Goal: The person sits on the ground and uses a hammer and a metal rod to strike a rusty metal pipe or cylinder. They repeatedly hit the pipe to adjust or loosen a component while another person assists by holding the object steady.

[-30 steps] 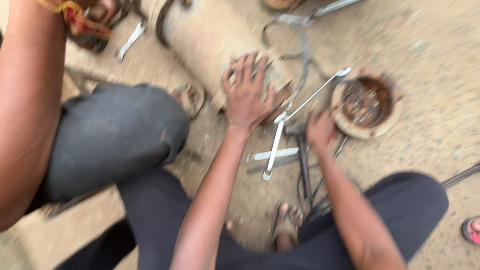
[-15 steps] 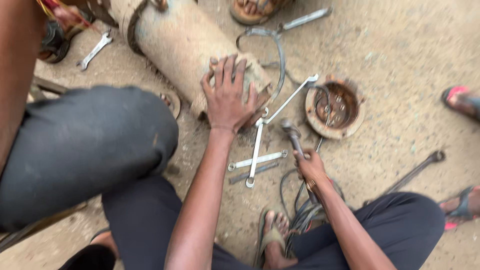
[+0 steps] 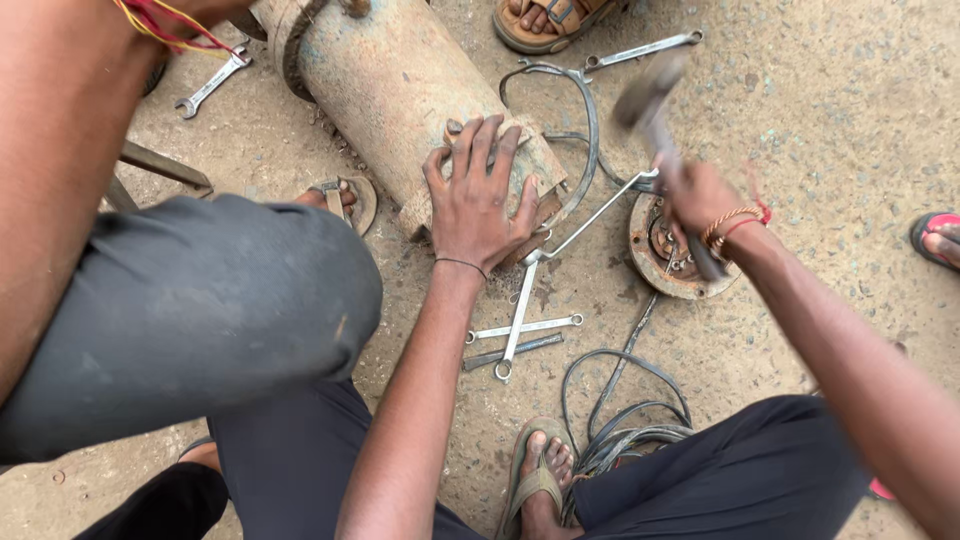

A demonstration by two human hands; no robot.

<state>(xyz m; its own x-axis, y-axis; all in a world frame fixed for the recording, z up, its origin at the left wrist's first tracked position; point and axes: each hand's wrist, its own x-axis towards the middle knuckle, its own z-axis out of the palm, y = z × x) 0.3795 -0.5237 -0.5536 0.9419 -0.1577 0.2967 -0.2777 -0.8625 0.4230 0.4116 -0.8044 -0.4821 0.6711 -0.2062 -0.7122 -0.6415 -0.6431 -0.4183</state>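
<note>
Two hands — left [image 3: 478, 200] on cylinder [image 3: 400, 90], right [image 3: 700, 195] gripping hammer [image 3: 655, 110].

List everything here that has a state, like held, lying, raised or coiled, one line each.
left hand: spread flat on the cylinder's end
right hand: closed round a hammer handle
hammer: raised off the ground, blurred
rusty cylinder: lying on its side
round metal plate: flat on the ground, partly behind the right hand
spanners: lying loose on the ground
cable: coiled by the sandalled foot
</note>
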